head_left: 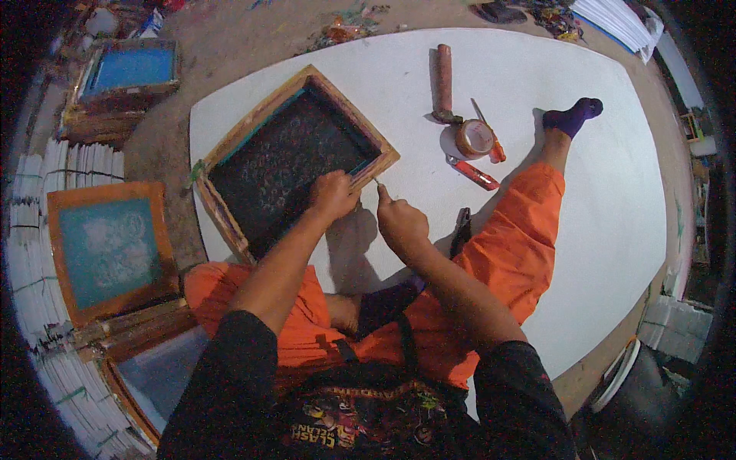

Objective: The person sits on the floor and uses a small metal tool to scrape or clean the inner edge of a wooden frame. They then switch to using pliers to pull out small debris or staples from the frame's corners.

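Note:
On the white board in front of me rests a wooden screen frame [368, 126] with dark mesh, turned at an angle. My left hand [333, 196] is closed over its near right side, by the lower edge. Just right of that side, my right hand [403, 224] is closed round a thin tool [378, 182]; only its narrow tip shows, pointing at the frame's wood. The fist hides the rest, so its kind cannot be told.
Beyond my right hand lie a tape roll [477, 139], a red cutter [477, 175], an orange-handled tool [497, 147] and a rusty-brown handled tool [442, 84]. A dark tool [462, 222] lies by my leg. More screen frames [149, 222] and paper stacks [80, 165] stand left.

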`<move>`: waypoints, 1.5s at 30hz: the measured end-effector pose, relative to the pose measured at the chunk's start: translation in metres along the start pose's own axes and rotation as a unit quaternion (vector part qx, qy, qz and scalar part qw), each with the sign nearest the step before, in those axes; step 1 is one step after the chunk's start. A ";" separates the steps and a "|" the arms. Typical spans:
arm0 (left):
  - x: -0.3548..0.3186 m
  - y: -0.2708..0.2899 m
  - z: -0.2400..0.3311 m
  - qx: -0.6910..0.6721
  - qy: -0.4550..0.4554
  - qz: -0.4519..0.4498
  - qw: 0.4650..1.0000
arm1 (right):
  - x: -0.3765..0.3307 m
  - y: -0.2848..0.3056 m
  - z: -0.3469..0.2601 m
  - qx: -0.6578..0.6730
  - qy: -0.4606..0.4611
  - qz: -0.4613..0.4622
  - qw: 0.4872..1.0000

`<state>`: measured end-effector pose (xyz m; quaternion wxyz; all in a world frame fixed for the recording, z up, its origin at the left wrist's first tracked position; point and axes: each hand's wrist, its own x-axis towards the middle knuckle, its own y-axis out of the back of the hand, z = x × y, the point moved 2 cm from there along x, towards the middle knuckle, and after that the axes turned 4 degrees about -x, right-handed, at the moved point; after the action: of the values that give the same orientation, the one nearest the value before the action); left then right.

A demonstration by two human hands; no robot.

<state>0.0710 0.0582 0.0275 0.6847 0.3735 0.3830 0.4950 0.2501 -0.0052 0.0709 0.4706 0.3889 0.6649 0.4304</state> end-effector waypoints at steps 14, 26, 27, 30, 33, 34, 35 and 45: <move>0.009 -0.022 -0.010 0.014 -0.008 0.024 1.000 | 0.021 -0.059 0.001 0.443 -0.063 0.107 0.888; 0.001 0.009 0.007 0.004 0.078 -0.032 0.996 | 0.004 -0.021 -0.001 0.143 -0.081 0.001 0.986; 0.001 0.004 0.000 0.010 0.060 -0.018 0.998 | 0.005 -0.019 -0.004 0.144 -0.080 0.003 0.986; 0.005 -0.006 -0.004 0.013 0.014 -0.002 1.000 | 0.024 -0.063 0.020 0.362 0.037 0.197 0.910; 0.004 -0.006 -0.007 -0.009 0.034 -0.029 0.999 | 0.025 -0.058 0.035 0.618 -0.090 -0.066 0.778; 0.003 -0.004 -0.007 -0.025 0.046 -0.043 0.998 | 0.021 -0.048 0.036 0.677 -0.103 -0.100 0.721; 0.002 -0.002 -0.007 -0.040 0.059 -0.056 0.996 | 0.017 -0.037 0.037 0.731 -0.114 -0.134 0.659; 0.007 -0.011 -0.009 0.027 0.025 -0.041 0.998 | 0.001 -0.029 0.053 0.638 -0.106 -0.092 0.757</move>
<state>0.0691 0.0639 0.0124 0.6841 0.3637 0.4280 0.4653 0.2976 -0.0024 0.0339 0.2186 0.5789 0.7640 -0.1831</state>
